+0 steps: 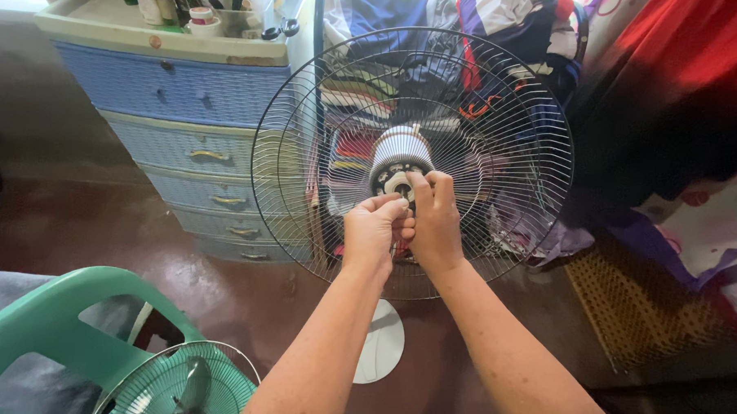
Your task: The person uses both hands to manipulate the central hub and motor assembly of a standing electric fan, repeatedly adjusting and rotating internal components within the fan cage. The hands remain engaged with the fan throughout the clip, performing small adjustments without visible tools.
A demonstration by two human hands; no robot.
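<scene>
Cluttered room; fan motor (399, 161) at fingertips (421, 181).

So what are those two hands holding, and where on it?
Both the left hand and right hand pinch the fan motor hub, at its front centre inside the wire guard.

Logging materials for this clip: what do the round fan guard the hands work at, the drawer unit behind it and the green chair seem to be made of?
Fan guard: thin dark metal wire, likely coated, judging by the fine radial spokes and rings. Drawer unit: moulded plastic, blue fronts with a woven-look texture, cream frame, brassy handles. Green chair: smooth, slightly glossy moulded plastic with cut-out openings. Both hands, left and right, pinch at the white ribbed motor hub, apparently plastic.
</scene>
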